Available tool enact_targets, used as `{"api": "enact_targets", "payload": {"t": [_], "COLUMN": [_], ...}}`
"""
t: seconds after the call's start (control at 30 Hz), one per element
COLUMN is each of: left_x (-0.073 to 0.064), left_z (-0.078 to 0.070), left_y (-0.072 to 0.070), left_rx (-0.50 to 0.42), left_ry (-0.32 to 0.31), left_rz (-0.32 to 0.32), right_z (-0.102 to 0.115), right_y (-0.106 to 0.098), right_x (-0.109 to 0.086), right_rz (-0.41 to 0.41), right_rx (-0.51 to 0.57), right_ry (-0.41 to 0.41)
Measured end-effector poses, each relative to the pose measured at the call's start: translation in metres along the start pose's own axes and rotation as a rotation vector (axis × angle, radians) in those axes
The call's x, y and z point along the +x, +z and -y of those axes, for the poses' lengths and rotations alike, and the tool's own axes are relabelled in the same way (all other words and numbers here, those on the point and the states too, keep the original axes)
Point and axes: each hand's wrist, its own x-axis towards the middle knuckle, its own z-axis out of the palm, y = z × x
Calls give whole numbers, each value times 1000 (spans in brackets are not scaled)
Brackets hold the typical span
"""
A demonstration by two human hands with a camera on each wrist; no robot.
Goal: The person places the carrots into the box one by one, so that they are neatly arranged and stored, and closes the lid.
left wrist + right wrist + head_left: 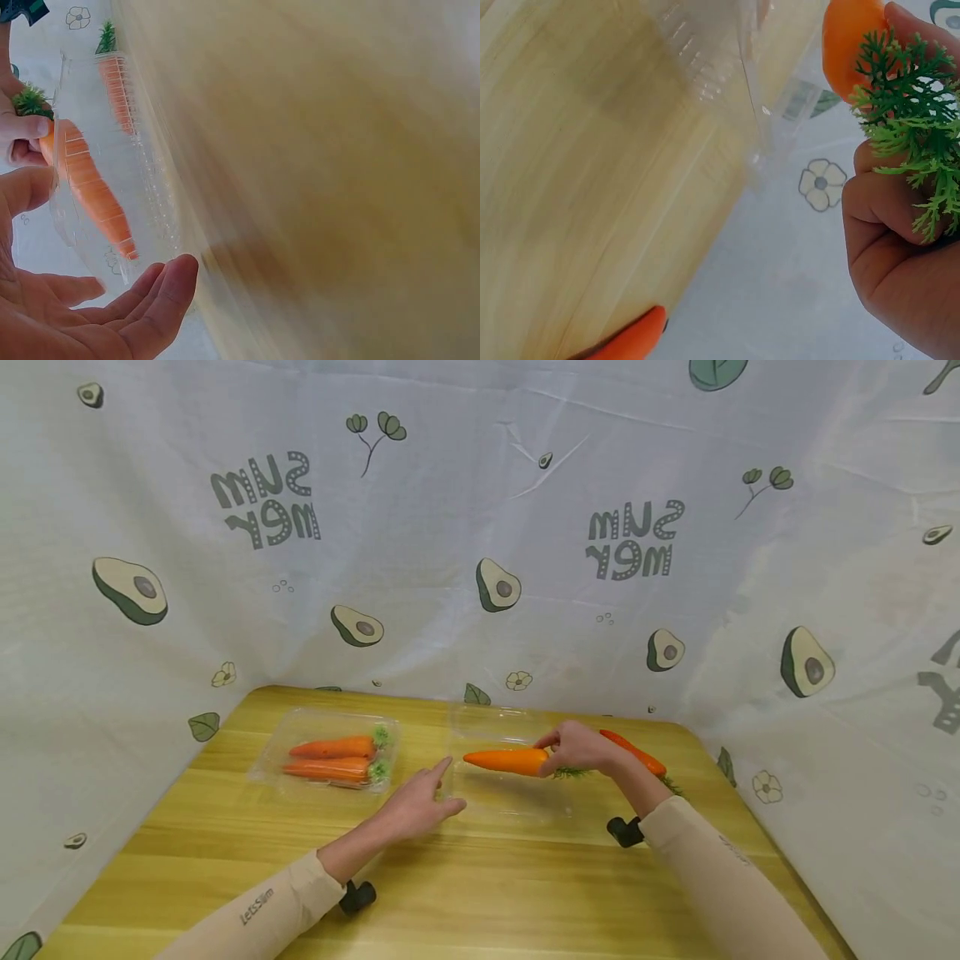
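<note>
My right hand (579,748) pinches an orange carrot (504,762) near its leafy end, the pointed tip facing left. The carrot is held over a clear plastic box (517,816) with its lid raised at the back. Green leaves (907,112) hang beside the fingers in the right wrist view. Beside the box's left edge is my left hand (416,807), index finger and thumb spread apart, nothing between them. In the left wrist view its fingers (161,304) are relaxed by the box wall; whether they touch it I cannot tell.
Another clear box (273,747) on the left holds an upper carrot (333,748) and a lower carrot (330,768). A redder carrot (637,753) lies on the wooden table (480,893) beyond my right forearm. A patterned curtain (435,543) rises behind the table.
</note>
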Motion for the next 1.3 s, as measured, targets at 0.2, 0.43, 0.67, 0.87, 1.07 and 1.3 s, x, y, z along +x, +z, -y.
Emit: {"api": "enact_targets", "payload": {"t": [0.2,0.43,0.67,0.87,1.07,1.3], "left_x": [1,0,-3,-1,0,0], "left_z": [0,1,2,0,0,0], "left_y": [0,1,1,0,-1,-1], "left_rx": [4,6,24,32,48,48], "left_ry": [2,7,18,13,11,2], "left_rz": [1,13,18,15,8,8], "right_z": [0,-1,-2,4,7,10], "right_y": [9,23,36,38,38,34], "right_x": [16,28,33,34,34,26], "right_rz": [18,27,9,-16,-43,-64], "right_rx": [-103,-239,-406,-461,-478,-452], "right_ry": [-44,-39,7,67,110,94]}}
